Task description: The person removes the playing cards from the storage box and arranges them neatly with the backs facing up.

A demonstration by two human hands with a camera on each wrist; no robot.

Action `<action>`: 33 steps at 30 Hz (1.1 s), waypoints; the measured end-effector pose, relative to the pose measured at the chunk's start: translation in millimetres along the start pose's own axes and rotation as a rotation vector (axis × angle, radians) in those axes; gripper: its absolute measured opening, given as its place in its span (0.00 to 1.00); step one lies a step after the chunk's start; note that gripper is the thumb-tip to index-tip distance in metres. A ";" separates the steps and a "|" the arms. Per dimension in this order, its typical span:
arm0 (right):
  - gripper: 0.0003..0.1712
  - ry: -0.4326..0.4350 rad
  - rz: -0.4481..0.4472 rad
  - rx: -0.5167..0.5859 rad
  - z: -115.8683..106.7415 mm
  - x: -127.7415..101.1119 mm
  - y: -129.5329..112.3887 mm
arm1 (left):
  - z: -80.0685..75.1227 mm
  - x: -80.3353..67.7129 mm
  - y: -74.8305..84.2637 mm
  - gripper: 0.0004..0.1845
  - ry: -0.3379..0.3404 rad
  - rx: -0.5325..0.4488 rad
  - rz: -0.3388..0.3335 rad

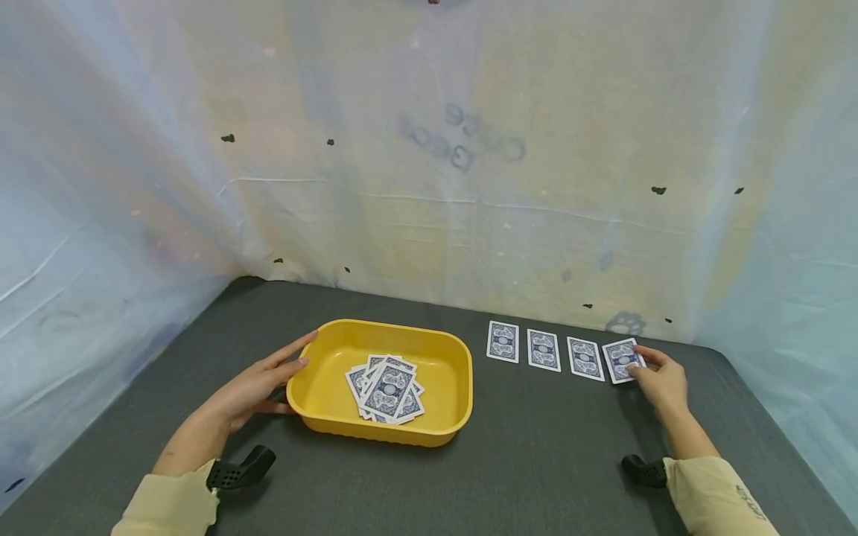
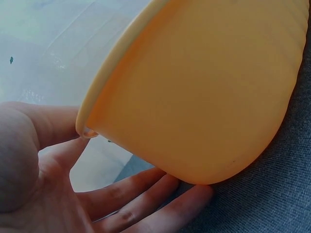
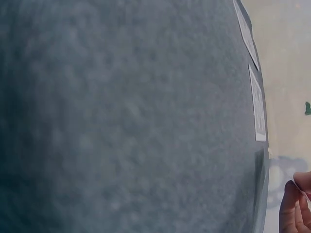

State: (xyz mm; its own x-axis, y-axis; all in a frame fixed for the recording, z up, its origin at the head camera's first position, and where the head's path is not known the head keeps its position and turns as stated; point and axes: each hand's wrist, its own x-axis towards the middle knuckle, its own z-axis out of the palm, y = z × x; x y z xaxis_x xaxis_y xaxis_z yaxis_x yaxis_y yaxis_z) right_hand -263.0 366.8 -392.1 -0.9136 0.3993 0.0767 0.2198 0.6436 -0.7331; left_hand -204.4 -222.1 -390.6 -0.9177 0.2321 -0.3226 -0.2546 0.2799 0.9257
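Right hand point(image 1: 660, 380) pinching the rightmost card point(image 1: 623, 360), long axis running near to far, left hand point(image 1: 258, 387) flat against yellow tray point(image 1: 462, 387), fingers straight.

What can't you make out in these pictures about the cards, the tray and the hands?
- Card faces: the four cards in the row and the pile in the yellow tray lie backs up in the head view.
- Pile count: overlapping.
- Right wrist view: right hand cut off by the edge.
- Left wrist view: tray wall hides the cards; left hand only partly in frame.

Dark grey felt table point(image 1: 536, 461), yellow tray point(image 1: 450, 406) on it, four face-down cards point(image 1: 543, 350) in a row
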 end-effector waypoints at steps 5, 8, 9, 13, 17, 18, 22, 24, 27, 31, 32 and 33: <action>0.27 0.013 -0.008 -0.062 -3.2 3.4 3.2 | 0.5 0.3 1.2 0.37 -0.001 -0.003 -0.011; 0.27 0.014 -0.019 -0.093 -4.3 5.2 4.5 | 0.6 0.5 1.6 0.36 -0.003 -0.005 -0.015; 0.27 0.014 -0.020 -0.101 -4.3 5.8 5.0 | 0.6 0.4 1.6 0.37 -0.003 -0.005 -0.015; 0.28 0.013 -0.025 -0.122 -3.5 7.2 7.1 | 0.3 0.2 1.2 0.37 0.000 -0.001 -0.009; 0.29 0.009 -0.024 -0.140 -2.6 8.3 9.5 | 0.2 0.4 0.8 0.38 0.003 0.001 -0.015; 0.29 0.007 -0.021 -0.144 -2.4 8.7 10.0 | 0.2 0.5 0.7 0.38 0.004 0.001 -0.018; 0.30 -0.009 -0.011 -0.155 -3.1 9.2 11.6 | -0.1 0.9 0.5 0.37 0.001 -0.005 -0.022; 0.31 -0.026 -0.007 -0.164 -3.6 9.5 12.1 | -0.3 1.1 0.4 0.37 0.000 -0.005 -0.022; 0.33 -0.060 -0.001 -0.183 -4.3 10.0 12.2 | -0.4 1.5 -0.1 0.37 0.001 -0.002 -0.023; 0.36 -0.101 0.016 -0.205 -5.6 9.9 11.0 | -0.6 1.4 -0.9 0.37 -0.002 0.002 -0.012; 0.37 -0.107 0.024 -0.207 -5.9 9.8 10.9 | -0.7 1.1 -1.0 0.37 -0.003 0.002 -0.006; 0.37 -0.113 0.033 -0.208 -6.2 9.7 10.6 | -0.8 0.9 -1.0 0.37 -0.004 0.001 0.000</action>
State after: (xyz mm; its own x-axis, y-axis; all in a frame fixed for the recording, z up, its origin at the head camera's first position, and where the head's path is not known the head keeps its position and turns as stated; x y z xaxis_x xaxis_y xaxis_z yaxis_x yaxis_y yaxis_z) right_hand -267.4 381.5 -395.0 -0.9347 0.3544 -0.0294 0.3050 0.7566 -0.5783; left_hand -205.2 -222.9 -391.7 -0.9162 0.2359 -0.3238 -0.2548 0.2806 0.9254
